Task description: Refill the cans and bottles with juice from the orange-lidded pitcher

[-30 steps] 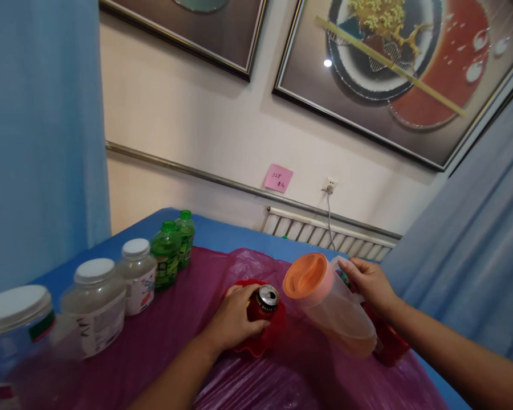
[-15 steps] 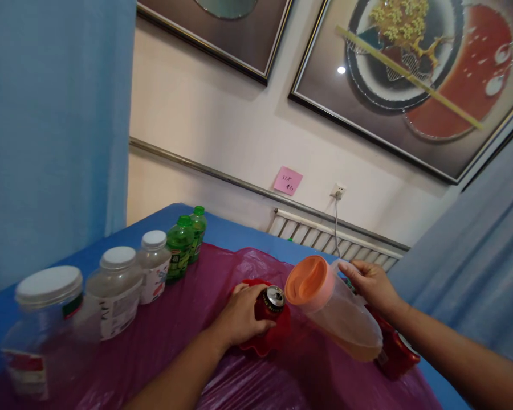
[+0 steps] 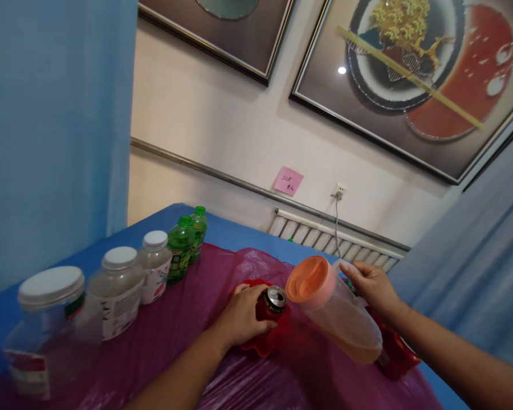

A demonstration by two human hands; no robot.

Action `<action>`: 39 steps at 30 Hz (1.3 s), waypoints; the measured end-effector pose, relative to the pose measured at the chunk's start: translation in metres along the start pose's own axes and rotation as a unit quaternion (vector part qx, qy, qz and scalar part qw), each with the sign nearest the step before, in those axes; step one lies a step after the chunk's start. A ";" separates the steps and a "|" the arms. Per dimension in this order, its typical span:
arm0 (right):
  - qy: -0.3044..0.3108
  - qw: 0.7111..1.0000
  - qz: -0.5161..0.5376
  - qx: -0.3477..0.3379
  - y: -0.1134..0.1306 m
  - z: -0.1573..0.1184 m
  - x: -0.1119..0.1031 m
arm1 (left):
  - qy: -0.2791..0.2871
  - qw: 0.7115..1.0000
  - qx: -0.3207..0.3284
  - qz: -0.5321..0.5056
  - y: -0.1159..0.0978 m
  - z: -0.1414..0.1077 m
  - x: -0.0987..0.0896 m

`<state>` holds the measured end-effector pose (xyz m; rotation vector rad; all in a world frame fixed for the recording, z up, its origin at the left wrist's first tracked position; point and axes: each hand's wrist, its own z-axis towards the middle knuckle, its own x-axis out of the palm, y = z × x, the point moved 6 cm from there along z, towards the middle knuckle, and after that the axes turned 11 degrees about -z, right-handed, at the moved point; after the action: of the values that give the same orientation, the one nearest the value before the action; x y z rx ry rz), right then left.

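My left hand (image 3: 245,316) is wrapped round a dark red drink can (image 3: 270,307) with an opened silver top. The can stands over a red scallop-edged dish (image 3: 263,346). My right hand (image 3: 376,287) grips the handle of a translucent pitcher (image 3: 346,324) with an orange lid. The pitcher is tilted to the left, its lid close beside the can's top, and some liquid lies along its lower side. I cannot make out any stream between them. Partly hidden behind the pitcher and my right forearm is a red can (image 3: 397,356).
Along the left stand a large clear jar (image 3: 51,336), a smaller jar (image 3: 118,293), a white-capped bottle (image 3: 155,267) and two green bottles (image 3: 182,249). Purple plastic sheeting (image 3: 183,347) covers part of the blue table (image 3: 226,228). A radiator (image 3: 308,230) is behind.
Almost nothing differs. Both hands, the can and the pitcher keep their places, with only a very slight shift of the whole view.
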<state>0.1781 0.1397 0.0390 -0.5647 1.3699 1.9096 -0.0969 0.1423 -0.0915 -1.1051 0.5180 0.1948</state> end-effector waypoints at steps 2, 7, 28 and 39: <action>-0.002 1.000 0.001 0.003 -0.001 -0.001 0.000 | -0.003 1.000 -0.001 0.003 0.001 0.000 0.000; 0.006 1.000 0.012 0.007 -0.004 -0.003 0.003 | 0.006 1.000 0.006 -0.006 0.001 0.000 0.001; 0.022 1.000 0.014 0.015 -0.009 -0.007 0.006 | 0.016 1.000 0.007 -0.015 0.003 0.001 0.003; 0.026 0.999 0.014 0.023 -0.008 -0.007 0.005 | 0.009 1.000 0.012 -0.014 0.000 0.000 0.001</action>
<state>0.1805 0.1360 0.0285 -0.5793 1.4572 1.8921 -0.0961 0.1426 -0.0918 -1.0915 0.5191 0.1534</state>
